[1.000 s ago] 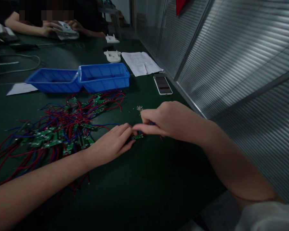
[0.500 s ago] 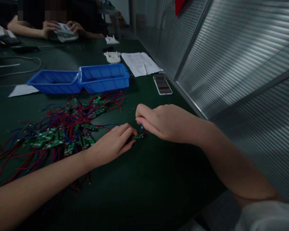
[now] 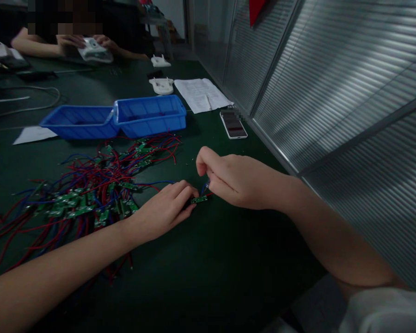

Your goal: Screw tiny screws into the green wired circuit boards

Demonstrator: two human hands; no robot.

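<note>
My left hand (image 3: 175,200) pinches the left end of a small green circuit board (image 3: 199,199) low over the dark green table. A blue wire (image 3: 203,189) slants up from this board towards my right hand (image 3: 225,178), and a short red wire (image 3: 209,194) sticks out at its right end. The fingers of my right hand are curled closed just above the board. A small shiny bit shows at their lower edge; what they grip is mostly hidden. Left of my left hand lies a tangled heap of similar boards (image 3: 69,199) with red and blue wires.
Two blue bins (image 3: 150,118) stand end to end behind the heap. Beyond my right hand lie a phone (image 3: 233,125) and printed sheets with a pen (image 3: 201,92). White plastic parts (image 3: 162,86) sit farther back. Across the table a person's hands hold a white casing (image 3: 95,50). A blind-covered glass partition runs along the right.
My right hand's fingers have shifted slightly, with the thumb side moving a little right and the index finger more bent. My left hand stays on the board. The whole view has tipped slightly.
</note>
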